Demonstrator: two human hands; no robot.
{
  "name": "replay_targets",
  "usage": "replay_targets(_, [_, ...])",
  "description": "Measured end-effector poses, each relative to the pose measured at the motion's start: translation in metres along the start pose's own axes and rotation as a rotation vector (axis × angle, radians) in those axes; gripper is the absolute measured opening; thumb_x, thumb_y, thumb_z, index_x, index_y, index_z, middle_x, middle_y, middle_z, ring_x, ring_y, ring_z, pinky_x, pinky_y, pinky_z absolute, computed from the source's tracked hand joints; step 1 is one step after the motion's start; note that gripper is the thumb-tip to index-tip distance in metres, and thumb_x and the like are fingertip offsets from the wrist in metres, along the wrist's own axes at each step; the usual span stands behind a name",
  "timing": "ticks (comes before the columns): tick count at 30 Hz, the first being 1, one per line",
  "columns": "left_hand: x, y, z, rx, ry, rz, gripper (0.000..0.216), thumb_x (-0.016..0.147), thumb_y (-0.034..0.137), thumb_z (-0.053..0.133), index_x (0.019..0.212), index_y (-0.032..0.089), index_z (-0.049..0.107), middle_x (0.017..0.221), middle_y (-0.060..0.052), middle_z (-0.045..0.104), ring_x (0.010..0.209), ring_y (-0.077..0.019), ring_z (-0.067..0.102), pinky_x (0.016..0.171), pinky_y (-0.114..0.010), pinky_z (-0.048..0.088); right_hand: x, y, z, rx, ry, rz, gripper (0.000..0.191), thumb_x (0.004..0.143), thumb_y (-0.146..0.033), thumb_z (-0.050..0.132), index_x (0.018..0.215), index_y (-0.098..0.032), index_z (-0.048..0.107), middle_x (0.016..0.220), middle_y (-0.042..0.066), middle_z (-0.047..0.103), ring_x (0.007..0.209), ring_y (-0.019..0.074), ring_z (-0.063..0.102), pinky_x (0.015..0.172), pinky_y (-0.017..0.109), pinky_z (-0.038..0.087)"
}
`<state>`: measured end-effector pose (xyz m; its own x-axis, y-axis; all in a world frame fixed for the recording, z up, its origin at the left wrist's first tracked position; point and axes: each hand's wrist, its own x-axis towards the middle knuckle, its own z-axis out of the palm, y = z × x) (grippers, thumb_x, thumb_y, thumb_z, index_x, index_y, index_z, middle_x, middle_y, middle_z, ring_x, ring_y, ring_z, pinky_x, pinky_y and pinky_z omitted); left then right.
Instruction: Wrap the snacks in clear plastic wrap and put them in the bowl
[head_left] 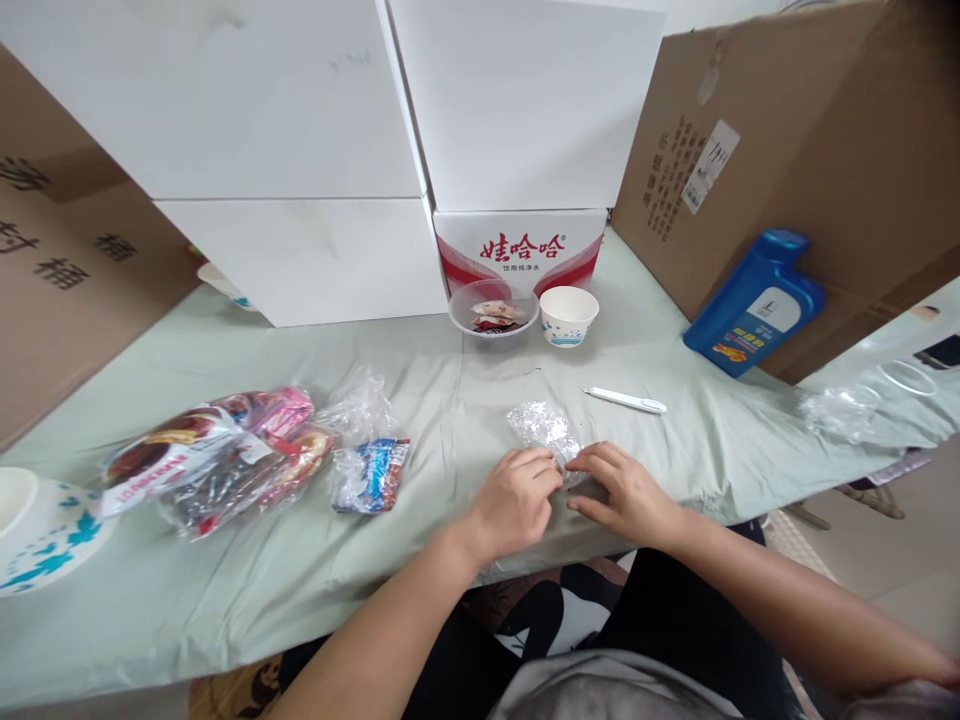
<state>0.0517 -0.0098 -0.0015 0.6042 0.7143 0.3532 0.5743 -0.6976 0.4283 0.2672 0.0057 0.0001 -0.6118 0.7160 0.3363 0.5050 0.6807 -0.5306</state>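
Note:
A crinkled clear plastic bag (pixel 546 424) lies on the cloth in front of me. My left hand (pixel 519 500) has its fingers curled in on the near edge of that plastic. From the other side, my right hand (pixel 624 495) grips the same edge, its thumb low and its fingers bent above. The fingertips of both hands almost meet there, and the exact hold is partly hidden. Beyond my right hand rests a slim white pen-like tool (pixel 625 400). Left of my hands sits a small blue and red packet (pixel 370 476) in clear wrapping.
Printed plastic food bags (pixel 225 455) lie at the left, near a paper bowl (pixel 52 535). At the back stand a clear plastic bowl (pixel 495 340) with packets inside and a paper cup (pixel 568 318). A blue bottle (pixel 754 305) leans against a cardboard box (pixel 780 150). White boxes (pixel 300 110) form a wall.

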Motion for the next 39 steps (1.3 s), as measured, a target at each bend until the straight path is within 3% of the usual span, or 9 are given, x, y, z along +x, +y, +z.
replay_targets(4, [0.000,-0.014,-0.007,0.074,0.079,-0.155,0.038,0.081,0.002,0.043,0.113,0.016,0.059,0.112,-0.010,0.067,0.121,-0.0272,0.054,0.102,-0.047,0.046,-0.005,0.004,0.008,-0.155,-0.014,-0.121,0.019,0.093,-0.025,0.054,0.109,-0.018,0.063,0.099,0.011,0.065,0.092,0.0240,0.059,0.081,0.040,0.054])
replay_targets(8, [0.002,-0.023,-0.004,0.099,0.099,-0.177,0.045,0.093,0.014,0.041,0.138,0.018,0.045,0.129,-0.010,0.061,0.123,-0.0273,0.051,0.105,-0.050,0.045,-0.004,0.006,0.014,-0.274,-0.015,-0.202,0.021,0.096,-0.016,0.046,0.107,-0.016,0.065,0.095,0.010,0.067,0.088,0.0215,0.058,0.078,0.037,0.053])
replay_targets(13, [0.001,-0.031,0.006,0.158,0.168,-0.278,0.041,0.094,0.018,0.043,0.135,0.012,0.048,0.135,-0.016,0.055,0.125,-0.0303,0.049,0.106,-0.050,0.045,-0.005,0.005,0.013,-0.347,0.025,-0.225,0.025,0.095,-0.017,0.048,0.114,-0.017,0.064,0.115,0.012,0.066,0.108,0.0256,0.057,0.089,0.043,0.050])
replay_targets(20, [-0.001,-0.034,0.016,0.217,0.157,-0.322,0.037,0.091,0.016,0.045,0.127,0.008,0.053,0.129,-0.019,0.055,0.121,-0.0319,0.052,0.104,-0.050,0.047,0.004,0.012,0.009,-0.359,-0.014,-0.227,0.029,0.094,-0.022,0.053,0.121,-0.015,0.061,0.123,0.014,0.063,0.110,0.0270,0.055,0.090,0.044,0.049])
replay_targets(24, [0.002,-0.031,0.008,0.245,0.125,-0.303,0.036,0.090,0.013,0.047,0.125,0.010,0.057,0.126,-0.017,0.057,0.119,-0.0310,0.051,0.104,-0.049,0.046,0.012,0.015,0.014,-0.380,-0.032,-0.249,0.024,0.096,-0.022,0.050,0.114,-0.016,0.064,0.111,0.012,0.067,0.098,0.0235,0.058,0.084,0.039,0.050])
replay_targets(30, [0.000,-0.028,-0.009,0.452,0.205,-0.604,0.030,0.089,0.017,0.051,0.113,0.011,0.067,0.121,-0.020,0.055,0.108,-0.0368,0.052,0.090,-0.054,0.049,-0.001,-0.003,0.019,-0.410,-0.122,-0.250,0.026,0.097,-0.017,0.044,0.115,-0.015,0.063,0.105,0.012,0.065,0.088,0.0212,0.054,0.077,0.035,0.049])
replay_targets(33, [-0.001,-0.021,-0.014,0.436,0.282,-0.550,0.027,0.090,0.015,0.049,0.109,0.012,0.068,0.116,-0.017,0.057,0.104,-0.0321,0.054,0.091,-0.049,0.049,-0.014,-0.014,0.020,-0.391,-0.151,-0.222,0.025,0.097,-0.021,0.047,0.116,-0.015,0.062,0.104,0.012,0.063,0.088,0.0215,0.053,0.077,0.036,0.048])
replay_targets(36, [-0.001,-0.011,-0.015,0.236,0.124,-0.374,0.021,0.090,0.018,0.056,0.107,0.017,0.068,0.102,-0.009,0.060,0.097,-0.0242,0.057,0.090,-0.039,0.051,-0.024,-0.022,0.023,-0.368,-0.169,-0.217,0.036,0.093,-0.035,0.056,0.122,-0.014,0.059,0.104,0.012,0.063,0.089,0.0239,0.054,0.077,0.038,0.049])
replay_targets(39, [-0.001,-0.006,-0.012,0.122,-0.049,-0.354,0.027,0.083,0.024,0.070,0.109,0.019,0.068,0.101,-0.006,0.059,0.099,-0.0233,0.056,0.090,-0.037,0.051,-0.029,-0.026,0.025,-0.359,-0.131,-0.240,0.034,0.093,-0.029,0.055,0.123,-0.014,0.058,0.102,0.012,0.064,0.088,0.0237,0.055,0.076,0.039,0.049])
